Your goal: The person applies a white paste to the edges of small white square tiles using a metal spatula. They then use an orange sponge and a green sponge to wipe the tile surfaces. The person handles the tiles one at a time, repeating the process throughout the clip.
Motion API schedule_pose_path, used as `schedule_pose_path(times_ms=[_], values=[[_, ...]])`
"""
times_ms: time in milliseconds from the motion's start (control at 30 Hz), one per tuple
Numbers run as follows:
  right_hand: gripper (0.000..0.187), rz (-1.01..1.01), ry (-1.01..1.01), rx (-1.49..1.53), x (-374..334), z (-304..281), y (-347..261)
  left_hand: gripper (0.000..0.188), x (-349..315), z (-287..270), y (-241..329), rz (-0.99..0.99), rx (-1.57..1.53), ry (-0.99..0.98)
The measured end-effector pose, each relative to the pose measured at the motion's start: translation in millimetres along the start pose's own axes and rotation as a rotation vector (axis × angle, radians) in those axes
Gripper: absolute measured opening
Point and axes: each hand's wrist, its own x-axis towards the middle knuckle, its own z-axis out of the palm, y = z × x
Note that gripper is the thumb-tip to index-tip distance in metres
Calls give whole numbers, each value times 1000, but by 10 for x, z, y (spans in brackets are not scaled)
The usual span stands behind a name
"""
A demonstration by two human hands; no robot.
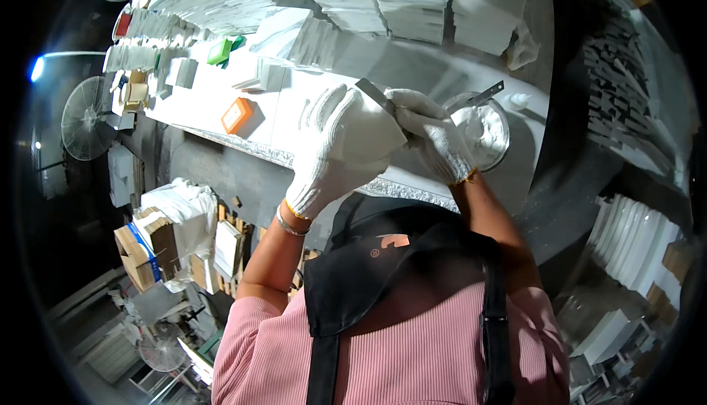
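My left hand (317, 166), in a white knit glove, grips a white tile (368, 129) by its left side and holds it tilted above the table. In my gloved right hand (434, 132) is a flat metal scraper blade (374, 94). The blade lies at the tile's upper right edge; whether it touches is hard to tell. Just right of that hand stands a round bowl (507, 140) with white paste (480, 127) in it. A second metal strip (486, 94) with holes rests at the bowl's far rim.
Tall stacks of pale tiles (412, 0) line the table's far side. An orange block (236, 115) and a green block (219, 52) lie to the left. A small white nozzle-like piece (520, 101) is beyond the bowl. A fan (85, 118) and cardboard box (140, 258) stand off left.
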Motion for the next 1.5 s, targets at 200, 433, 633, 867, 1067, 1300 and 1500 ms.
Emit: schedule_pose_path(times_ms=[200, 433, 633, 867, 1067, 1300, 1500], values=[[36, 45, 65, 129, -181, 36, 1, 89, -41, 47, -19, 58, 51, 101], [34, 113, -78, 224, -271, -146, 32, 96, -87, 114, -113, 103, 1, 114], [34, 95, -86, 256, -125, -61, 8, 95, -141, 108, -83, -21, -10, 56], [33, 75, -131, 293, -256, -142, 77, 93, -74, 93, -85, 101, 17, 112], [29, 56, -113, 338, -312, -124, 121, 93, -97, 102, -97, 77, 1, 108], [28, -41, 98, -346, -303, -136, 14, 99, -118, 124, -82, 58, -8, 148], [31, -559, 155, -1166, -532, -67, -292, 103, -318, 71, -146, 4, -64, 167]])
